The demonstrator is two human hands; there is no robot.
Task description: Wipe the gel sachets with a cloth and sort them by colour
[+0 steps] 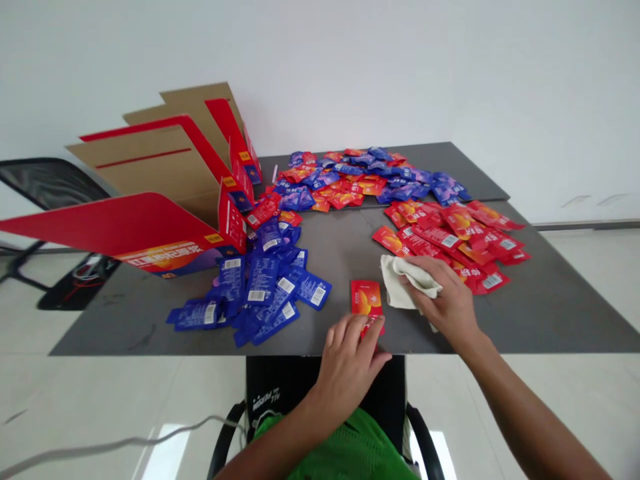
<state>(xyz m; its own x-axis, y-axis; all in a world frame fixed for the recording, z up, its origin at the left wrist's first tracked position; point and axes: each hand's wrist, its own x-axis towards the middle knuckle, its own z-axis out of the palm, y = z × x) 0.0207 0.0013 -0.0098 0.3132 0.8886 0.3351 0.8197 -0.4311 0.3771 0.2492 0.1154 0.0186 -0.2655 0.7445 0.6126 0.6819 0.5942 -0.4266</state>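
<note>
A red sachet (pixel 367 297) with an orange print lies flat near the front edge of the grey table. My left hand (pixel 347 357) rests over its lower end, fingertips touching it. In my right hand (pixel 446 293) is a folded white cloth (pixel 403 287), gripped between thumb and fingers just right of the sachet. Beyond that hand spreads a pile of red sachets (pixel 450 237). To the left of the single sachet sits a heap of blue sachets (pixel 265 283), many with barcode labels facing up.
Open red cardboard boxes (pixel 165 237) stand in a row at the left. A mixed pile of red and blue sachets (pixel 345 177) lies at the back of the grey table (pixel 560 300). A black chair (pixel 50 200) is beyond the boxes.
</note>
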